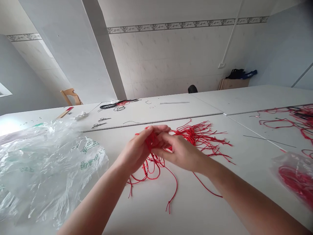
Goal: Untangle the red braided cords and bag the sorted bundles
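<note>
Plastic bag (41, 176) on my far left, soft and loose, right beside my left forearm (96, 202), the only thing crowding that side. Behind it on the next board: black cord (117, 105) with some red in it, small metal bits (101, 123), and a pale strip (174, 102). Left hand (133, 153) is closed, fingers curled around red cords (202, 138) at the middle of the bunch. Right hand (178, 151) is half closed over the same bunch, fingertips against the left hand; can't tell if it's pinching. Cords sit on the white table (200, 209) between my hands and under them, tails fanning out both sides. They look light, soft and thin, prone to tangling, with no stiffness to rely on. Best grip is probably the gathered middle, not the frayed ends. Far right: thin black wire (269, 141), loose red and black cords (293, 119), and a clear bag (297, 179) with red cord inside, all well clear of my hands.
</note>
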`<action>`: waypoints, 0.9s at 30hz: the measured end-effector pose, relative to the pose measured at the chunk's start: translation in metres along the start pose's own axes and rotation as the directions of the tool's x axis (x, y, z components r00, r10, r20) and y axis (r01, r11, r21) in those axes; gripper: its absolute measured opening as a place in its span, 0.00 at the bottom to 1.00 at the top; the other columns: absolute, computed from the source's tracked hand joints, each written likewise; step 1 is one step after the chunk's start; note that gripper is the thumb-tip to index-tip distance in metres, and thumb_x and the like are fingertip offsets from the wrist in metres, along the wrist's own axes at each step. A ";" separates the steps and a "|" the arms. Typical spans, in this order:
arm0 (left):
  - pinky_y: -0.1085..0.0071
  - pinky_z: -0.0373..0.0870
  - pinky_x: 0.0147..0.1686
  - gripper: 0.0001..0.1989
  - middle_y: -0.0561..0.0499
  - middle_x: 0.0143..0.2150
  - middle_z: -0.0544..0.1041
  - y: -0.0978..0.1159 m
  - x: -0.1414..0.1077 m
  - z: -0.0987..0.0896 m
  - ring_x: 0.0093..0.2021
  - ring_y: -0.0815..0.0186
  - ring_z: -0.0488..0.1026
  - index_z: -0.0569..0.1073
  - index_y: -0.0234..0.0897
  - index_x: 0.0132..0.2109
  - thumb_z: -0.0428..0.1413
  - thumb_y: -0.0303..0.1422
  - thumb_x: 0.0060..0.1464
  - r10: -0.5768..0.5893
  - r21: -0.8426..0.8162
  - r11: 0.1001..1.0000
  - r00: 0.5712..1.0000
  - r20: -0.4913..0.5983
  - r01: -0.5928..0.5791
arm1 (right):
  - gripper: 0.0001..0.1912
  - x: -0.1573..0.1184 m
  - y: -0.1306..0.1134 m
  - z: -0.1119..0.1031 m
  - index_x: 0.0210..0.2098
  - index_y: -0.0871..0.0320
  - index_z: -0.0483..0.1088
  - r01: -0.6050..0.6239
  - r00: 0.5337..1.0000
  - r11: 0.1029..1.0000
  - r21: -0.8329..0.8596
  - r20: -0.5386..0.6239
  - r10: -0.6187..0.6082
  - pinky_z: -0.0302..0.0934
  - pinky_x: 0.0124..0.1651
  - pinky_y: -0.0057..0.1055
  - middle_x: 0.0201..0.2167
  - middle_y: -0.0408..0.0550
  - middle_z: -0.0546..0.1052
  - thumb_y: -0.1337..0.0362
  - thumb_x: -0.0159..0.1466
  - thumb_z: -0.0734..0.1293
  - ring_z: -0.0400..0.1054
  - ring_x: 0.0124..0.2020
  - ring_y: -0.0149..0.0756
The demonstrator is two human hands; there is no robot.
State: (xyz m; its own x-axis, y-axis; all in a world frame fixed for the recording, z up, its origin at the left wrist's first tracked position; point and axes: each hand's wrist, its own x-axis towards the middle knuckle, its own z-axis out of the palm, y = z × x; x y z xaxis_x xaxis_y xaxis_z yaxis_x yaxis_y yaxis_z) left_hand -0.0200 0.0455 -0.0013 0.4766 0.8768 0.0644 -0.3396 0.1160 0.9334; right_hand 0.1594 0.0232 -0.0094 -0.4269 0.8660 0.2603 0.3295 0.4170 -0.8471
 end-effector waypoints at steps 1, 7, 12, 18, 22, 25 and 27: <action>0.57 0.71 0.56 0.16 0.43 0.54 0.81 0.008 -0.001 0.001 0.59 0.51 0.72 0.83 0.36 0.45 0.50 0.35 0.69 0.067 -0.030 0.997 0.996 -0.056 -0.069 | 0.12 -0.001 0.001 -0.009 0.45 0.52 0.74 -0.007 1.000 1.000 -0.025 -0.029 0.006 0.67 0.43 0.38 0.41 0.48 0.80 0.52 0.68 0.67 0.74 0.42 0.42; 0.74 0.75 0.30 0.13 0.50 0.31 0.78 0.072 -0.025 -0.004 0.29 0.69 0.73 0.76 0.32 0.47 0.50 0.22 0.59 0.443 -0.159 0.830 0.806 -0.391 -0.534 | 0.13 -0.008 0.016 -0.067 0.38 0.52 0.73 -0.273 0.957 0.889 -0.367 -0.201 0.211 0.59 0.32 0.34 0.37 0.47 0.80 0.50 0.67 0.66 0.72 0.35 0.40; 0.80 0.56 0.12 0.14 0.59 0.21 0.63 0.085 -0.037 -0.010 0.16 0.75 0.53 0.75 0.35 0.48 0.47 0.21 0.63 0.419 -0.168 0.855 0.843 -0.337 -0.491 | 0.03 -0.005 0.042 -0.078 0.31 0.52 0.74 -0.445 0.853 0.659 -0.607 -0.062 0.518 0.51 0.27 0.33 0.32 0.47 0.77 0.62 0.61 0.68 0.67 0.29 0.39; 0.77 0.50 0.09 0.14 0.60 0.16 0.54 0.076 -0.028 -0.013 0.13 0.72 0.50 0.74 0.40 0.54 0.46 0.29 0.70 0.235 -0.257 0.903 0.897 -0.373 -0.344 | 0.10 0.011 0.051 -0.066 0.29 0.54 0.77 -0.438 0.726 0.593 -0.676 0.123 0.677 0.57 0.31 0.31 0.34 0.44 0.79 0.75 0.50 0.71 0.72 0.34 0.41; 0.75 0.48 0.09 0.13 0.60 0.16 0.56 0.077 -0.028 -0.018 0.13 0.71 0.49 0.74 0.45 0.53 0.48 0.29 0.69 0.218 -0.265 0.908 0.907 -0.361 -0.324 | 0.16 0.017 0.049 -0.049 0.30 0.53 0.78 -0.411 0.682 0.573 -0.709 0.177 0.709 0.60 0.34 0.32 0.35 0.43 0.79 0.80 0.48 0.71 0.74 0.38 0.43; 0.77 0.49 0.09 0.09 0.60 0.17 0.53 0.077 -0.029 -0.019 0.14 0.73 0.48 0.75 0.41 0.46 0.51 0.26 0.65 0.263 -0.223 0.913 0.912 -0.315 -0.340 | 0.14 0.022 0.051 -0.033 0.25 0.57 0.75 -0.407 0.668 0.530 -0.743 0.154 0.728 0.63 0.38 0.35 0.28 0.44 0.77 0.83 0.47 0.72 0.73 0.36 0.44; 0.79 0.50 0.10 0.08 0.61 0.18 0.49 0.077 -0.029 -0.019 0.14 0.75 0.48 0.74 0.37 0.41 0.51 0.24 0.63 0.291 -0.201 0.914 0.915 -0.278 -0.351 | 0.11 0.023 0.053 -0.027 0.25 0.59 0.72 -0.418 0.679 0.502 -0.757 0.108 0.727 0.65 0.40 0.37 0.25 0.43 0.75 0.78 0.53 0.74 0.71 0.33 0.39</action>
State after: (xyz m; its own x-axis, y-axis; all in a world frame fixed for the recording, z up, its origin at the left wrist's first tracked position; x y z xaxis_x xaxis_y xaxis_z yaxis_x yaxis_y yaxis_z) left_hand -0.0752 0.0375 0.0624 0.1119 0.9663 0.2319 -0.6411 -0.1081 0.7598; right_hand 0.1897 0.0729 -0.0363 -0.1409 0.8610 -0.4888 0.9814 0.0565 -0.1834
